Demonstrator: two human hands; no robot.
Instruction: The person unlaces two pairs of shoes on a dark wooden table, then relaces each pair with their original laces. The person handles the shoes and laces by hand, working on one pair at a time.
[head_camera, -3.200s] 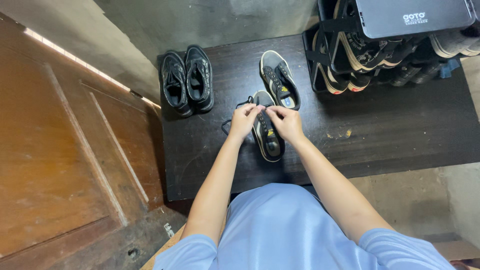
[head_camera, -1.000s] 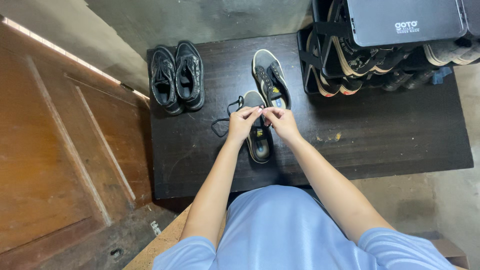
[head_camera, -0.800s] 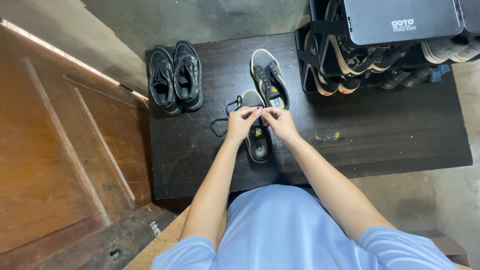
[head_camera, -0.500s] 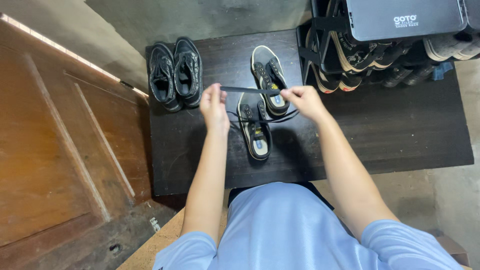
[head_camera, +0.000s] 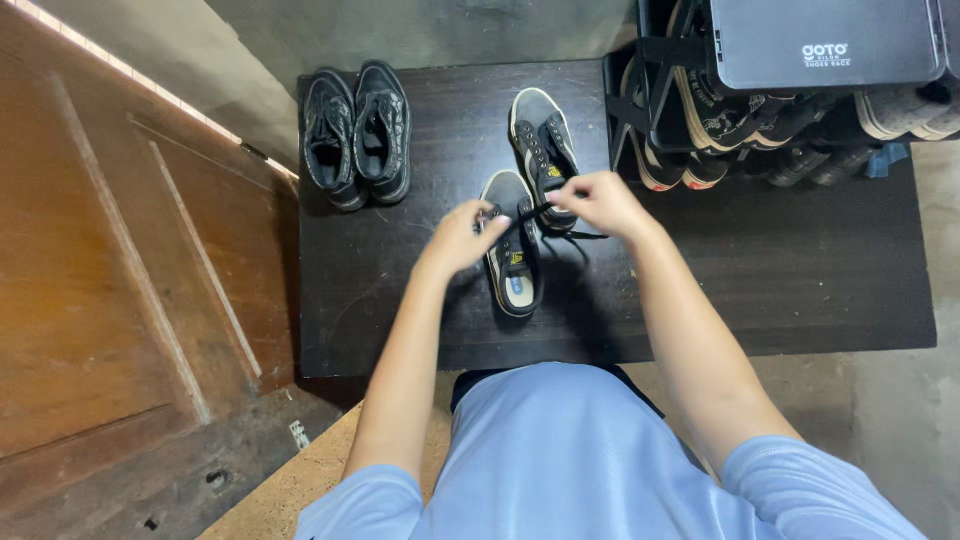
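Centre of frame: near sneaker (head_camera: 512, 262), dark with pale sole, on the dark table (head_camera: 780, 270). Left hand (head_camera: 465, 237) pinched on the black shoelace (head_camera: 530, 212) at the shoe's left edge. Right hand (head_camera: 598, 202) pinched on the same lace, raised to the right. Second sneaker (head_camera: 543, 150) just beyond. Black shoe pair (head_camera: 358, 135), upper left. Shoe rack (head_camera: 760, 100), upper right, topped by a grey rectangular panel (head_camera: 830, 40) with a small white label.

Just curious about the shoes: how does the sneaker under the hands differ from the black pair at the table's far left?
The sneaker has a pale sole rim; the black pair is all dark. The hands, left and right, pull the sneaker's lace; the pair sits untouched. Both rest on the dark table.
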